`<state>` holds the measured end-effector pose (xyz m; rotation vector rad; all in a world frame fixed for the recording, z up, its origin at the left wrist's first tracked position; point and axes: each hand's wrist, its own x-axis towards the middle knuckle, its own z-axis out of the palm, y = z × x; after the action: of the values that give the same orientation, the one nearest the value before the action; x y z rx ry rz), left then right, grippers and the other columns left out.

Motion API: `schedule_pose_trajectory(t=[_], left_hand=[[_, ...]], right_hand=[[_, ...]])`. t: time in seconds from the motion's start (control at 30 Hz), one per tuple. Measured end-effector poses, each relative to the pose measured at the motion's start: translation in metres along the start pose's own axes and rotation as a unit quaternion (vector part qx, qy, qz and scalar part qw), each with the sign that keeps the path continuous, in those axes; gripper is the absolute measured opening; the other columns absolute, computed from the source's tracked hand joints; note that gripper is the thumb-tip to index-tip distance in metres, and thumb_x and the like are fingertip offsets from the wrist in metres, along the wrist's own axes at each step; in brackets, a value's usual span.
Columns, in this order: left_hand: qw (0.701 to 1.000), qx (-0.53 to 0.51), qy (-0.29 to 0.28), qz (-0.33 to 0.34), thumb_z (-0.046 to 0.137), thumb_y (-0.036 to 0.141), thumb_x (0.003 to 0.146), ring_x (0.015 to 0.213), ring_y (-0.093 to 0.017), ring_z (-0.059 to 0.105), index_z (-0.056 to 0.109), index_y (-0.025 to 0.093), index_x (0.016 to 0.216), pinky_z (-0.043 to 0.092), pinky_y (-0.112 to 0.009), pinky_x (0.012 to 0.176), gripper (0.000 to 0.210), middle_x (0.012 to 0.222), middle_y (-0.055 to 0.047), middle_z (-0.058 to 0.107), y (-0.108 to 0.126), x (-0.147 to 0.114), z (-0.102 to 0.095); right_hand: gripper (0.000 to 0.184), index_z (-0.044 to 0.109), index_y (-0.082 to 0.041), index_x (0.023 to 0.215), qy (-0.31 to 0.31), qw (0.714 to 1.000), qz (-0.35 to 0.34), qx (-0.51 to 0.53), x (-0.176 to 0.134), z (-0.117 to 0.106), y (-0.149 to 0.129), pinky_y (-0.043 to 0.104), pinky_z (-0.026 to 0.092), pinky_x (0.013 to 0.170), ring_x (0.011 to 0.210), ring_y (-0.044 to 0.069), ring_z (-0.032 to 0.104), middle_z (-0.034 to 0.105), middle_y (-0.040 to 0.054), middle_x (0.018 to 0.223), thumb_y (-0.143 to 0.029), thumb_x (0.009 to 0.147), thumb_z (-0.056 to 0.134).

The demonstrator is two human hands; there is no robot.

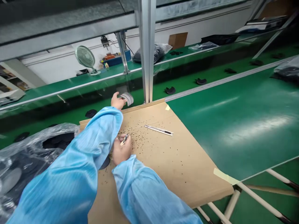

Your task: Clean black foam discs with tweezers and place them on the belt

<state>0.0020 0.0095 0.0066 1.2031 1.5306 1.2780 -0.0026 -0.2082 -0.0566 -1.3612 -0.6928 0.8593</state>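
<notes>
My left hand reaches past the far edge of the cardboard, over the green belt. Its thumb and fingers are apart, and a curved grey pad with dark lines is at the fingertips, seemingly loose. Closer to me, my right hand is closed around a small metal tool; its exact kind is hidden by the fingers. Beneath my left forearm, part of a dark pad shows on the cardboard sheet. A slim utility knife lies right of my hands among scattered black scraps.
On the belt sit several black curved pads in a spaced row. A clear plastic bag of dark pads is at my left. A metal post rises just beyond the cardboard. Farther back stands a green fan.
</notes>
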Motion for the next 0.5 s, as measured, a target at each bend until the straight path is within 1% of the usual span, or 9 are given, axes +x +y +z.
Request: schedule_pose_trajectory(t=[0.07,0.13,0.17,0.23,0.27,0.3,0.4,0.43,0.5], left_hand=[[0.994,-0.086,0.006,-0.061,0.061,0.000,0.071,0.058,-0.009,0.053,0.039,0.016,0.137,0.041,-0.021,0.055,0.071,0.085,-0.004,0.060,0.007,-0.029,-0.036],[0.984,-0.144,-0.011,-0.104,0.057,-0.001,0.073,0.054,-0.007,0.050,0.046,0.014,0.131,0.037,-0.019,0.048,0.061,0.083,-0.005,0.059,0.008,-0.065,-0.072],[0.978,-0.172,-0.021,-0.113,0.056,-0.001,0.073,0.054,-0.007,0.051,0.051,0.013,0.126,0.037,-0.019,0.047,0.055,0.084,-0.005,0.059,0.005,-0.085,-0.089],[0.970,-0.216,-0.029,-0.110,0.057,-0.001,0.072,0.056,-0.007,0.052,0.055,0.012,0.117,0.040,-0.018,0.049,0.046,0.081,-0.003,0.058,-0.005,-0.127,-0.116],[0.967,-0.235,-0.024,-0.096,0.058,0.000,0.072,0.056,-0.007,0.052,0.056,0.012,0.114,0.042,-0.018,0.052,0.044,0.076,-0.001,0.056,-0.012,-0.146,-0.127],[0.964,-0.253,-0.006,-0.077,0.061,0.001,0.071,0.055,-0.006,0.052,0.055,0.013,0.113,0.044,-0.019,0.054,0.044,0.072,0.002,0.053,-0.021,-0.165,-0.135],[0.964,-0.263,0.018,-0.035,0.071,0.006,0.064,0.058,-0.008,0.055,0.050,0.017,0.119,0.048,-0.021,0.061,0.060,0.070,0.004,0.055,-0.047,-0.206,-0.151],[0.966,-0.256,0.011,-0.026,0.074,0.007,0.061,0.062,-0.009,0.058,0.049,0.017,0.120,0.049,-0.022,0.064,0.064,0.073,0.003,0.058,-0.054,-0.215,-0.155],[0.973,-0.230,-0.029,-0.013,0.078,0.009,0.058,0.074,-0.012,0.062,0.054,0.016,0.115,0.050,-0.023,0.072,0.062,0.082,-0.001,0.064,-0.067,-0.226,-0.162]], right_hand=[[0.027,0.047,-0.021,0.092,-0.020,1.000,-0.006,-0.007,0.003,-0.001,0.003,0.031,0.044,0.075,0.078,0.019,0.055,0.056,0.0028,0.086,-0.030,0.069,0.057],[0.033,0.046,-0.021,0.095,-0.032,0.999,-0.030,-0.018,0.006,-0.003,0.005,0.032,0.044,0.079,0.082,0.019,0.055,0.055,0.0043,0.092,-0.032,0.067,0.060],[0.034,0.046,-0.021,0.096,-0.047,0.998,-0.042,-0.021,0.007,-0.004,0.005,0.032,0.044,0.079,0.082,0.019,0.054,0.055,0.0046,0.092,-0.034,0.067,0.061],[0.034,0.046,-0.021,0.095,-0.082,0.995,-0.053,-0.004,0.008,-0.005,0.003,0.031,0.044,0.075,0.076,0.017,0.053,0.053,0.0028,0.087,-0.040,0.071,0.059],[0.033,0.046,-0.021,0.095,-0.109,0.992,-0.061,0.017,0.008,-0.006,0.001,0.030,0.045,0.071,0.071,0.016,0.052,0.052,0.0012,0.082,-0.042,0.073,0.058],[0.033,0.045,-0.021,0.095,-0.140,0.987,-0.073,0.039,0.007,-0.007,-0.002,0.029,0.045,0.069,0.068,0.015,0.052,0.051,-0.0001,0.079,-0.043,0.074,0.056],[0.027,0.047,-0.020,0.092,-0.218,0.966,-0.122,0.059,0.003,-0.011,-0.011,0.027,0.044,0.066,0.067,0.013,0.052,0.052,-0.0014,0.076,-0.039,0.075,0.057],[0.025,0.047,-0.020,0.090,-0.237,0.961,-0.136,0.046,0.001,-0.013,-0.013,0.027,0.044,0.067,0.067,0.013,0.052,0.053,-0.0013,0.077,-0.036,0.074,0.057],[0.021,0.049,-0.020,0.085,-0.275,0.948,-0.159,0.008,0.000,-0.016,-0.015,0.028,0.044,0.068,0.067,0.014,0.052,0.054,-0.0015,0.075,-0.033,0.071,0.058]])
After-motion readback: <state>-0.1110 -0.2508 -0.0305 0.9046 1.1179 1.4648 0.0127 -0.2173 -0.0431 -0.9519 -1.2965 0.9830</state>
